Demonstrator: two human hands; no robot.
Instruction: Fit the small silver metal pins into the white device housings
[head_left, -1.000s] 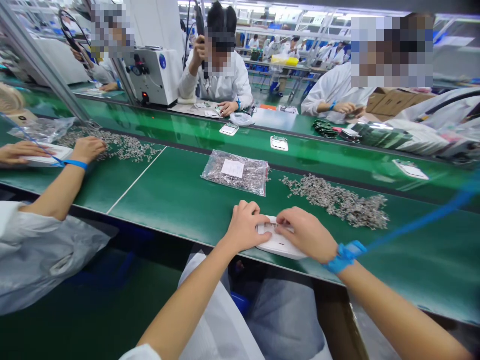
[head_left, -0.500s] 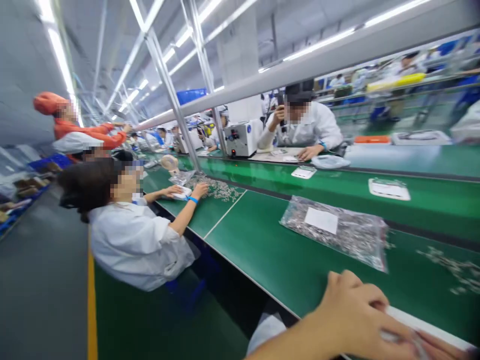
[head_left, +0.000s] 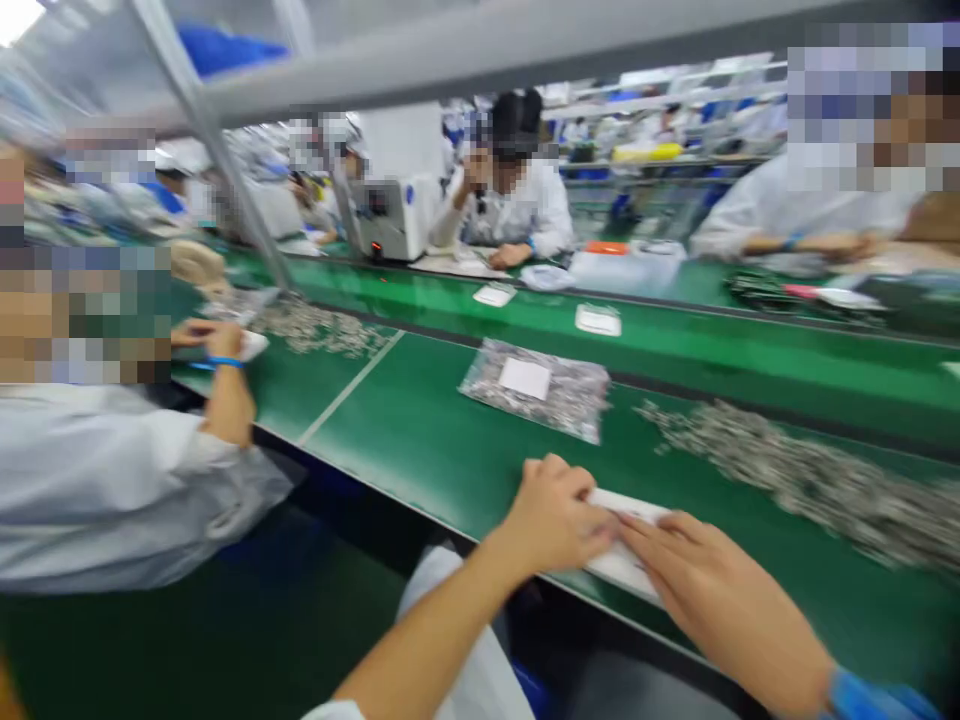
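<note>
A flat white plastic part (head_left: 626, 540) lies at the near edge of the green bench (head_left: 420, 440). My left hand (head_left: 555, 515) rests on its left end with the fingers curled over it. My right hand (head_left: 712, 590) lies on its right side, fingers stretched along it and pressing it down. A blue wrist strap (head_left: 877, 697) circles my right wrist. A heap of small metal pieces (head_left: 802, 475) spreads on the bench to the right of the part. A clear bag of the same pieces (head_left: 540, 398) with a white label lies just beyond my hands. The picture is blurred by head motion.
A co-worker in white (head_left: 112, 470) sits at my left, hands on a white part (head_left: 247, 345) beside another heap of pieces (head_left: 322, 328). White parts (head_left: 598, 320) lie on the far belt. More people and a white machine (head_left: 390, 215) stand across the bench.
The view swung far left and has come back toward the bench. My hands stay on the white part; my right fingers now lie flatter along it.
</note>
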